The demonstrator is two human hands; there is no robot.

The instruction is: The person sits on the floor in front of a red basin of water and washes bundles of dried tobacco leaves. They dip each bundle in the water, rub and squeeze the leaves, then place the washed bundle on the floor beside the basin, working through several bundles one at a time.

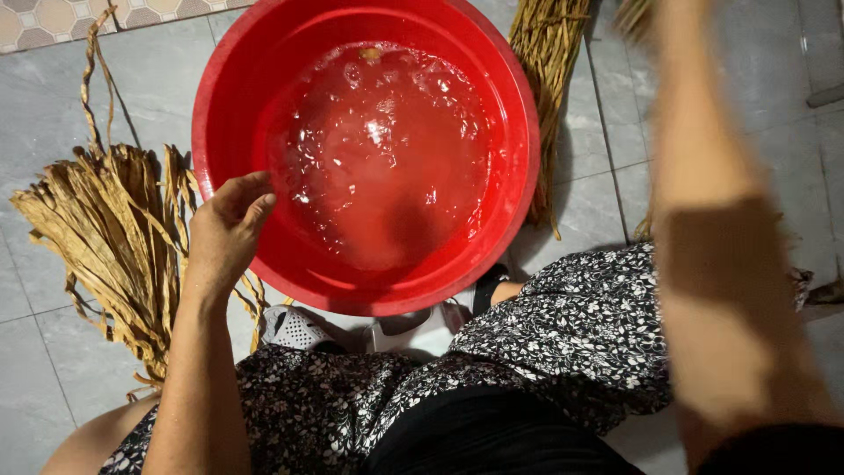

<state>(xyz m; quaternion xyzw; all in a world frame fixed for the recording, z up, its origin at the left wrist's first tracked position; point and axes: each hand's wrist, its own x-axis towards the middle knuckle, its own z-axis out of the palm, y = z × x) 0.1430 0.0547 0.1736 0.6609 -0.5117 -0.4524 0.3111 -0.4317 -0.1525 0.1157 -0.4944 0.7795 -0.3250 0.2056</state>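
The left hand [227,230] rests loosely open on the near-left rim of the basin [220,97], which sits on the floor [598,193] holding water. The right arm is raised and blurred; its grip I cannot tell. Dried leaves [105,229] crowd the basin's left, more leaves [549,79] its right; knees close the near side.

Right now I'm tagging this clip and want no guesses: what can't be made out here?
- Right hand: head view, cut off by the top edge; only the blurred right forearm shows, so any grasp is unknown.
- Strands at the top edge beside that forearm: blurred and cropped.
- Small tan bit in the red basin: too small to identify.
- White sandals: mostly hidden beneath the basin and the floral skirt.
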